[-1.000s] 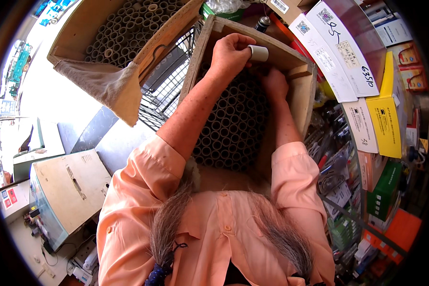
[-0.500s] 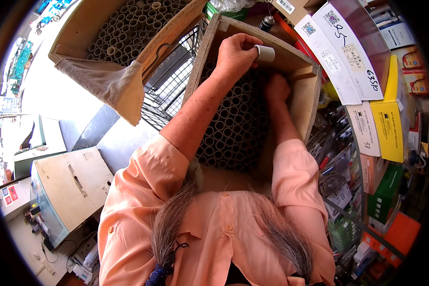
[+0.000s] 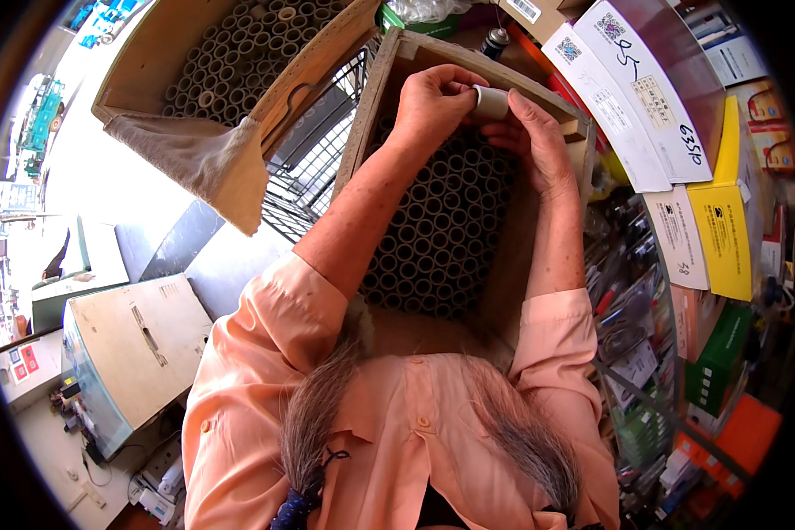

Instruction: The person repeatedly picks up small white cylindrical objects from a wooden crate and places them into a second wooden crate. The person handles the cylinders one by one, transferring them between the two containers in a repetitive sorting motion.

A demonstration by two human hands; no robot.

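Over the far end of a deep wooden box, my left hand is closed on a short, pale grey tube. My right hand is at the other end of that tube, thumb up and fingers spread below it, and looks open. Whether its thumb touches the tube I cannot tell. Below both hands, many short tubes stand on end, packed tightly in the box with their round mouths up.
A second wooden box at the far left holds more upright tubes, with a grey-brown cloth over its near corner. A black wire rack lies between the boxes. Cartons, one yellow, line the right side.
My right hand has come up from down among the tubes in the box to the held tube. My left hand keeps hold of the tube in nearly the same place.
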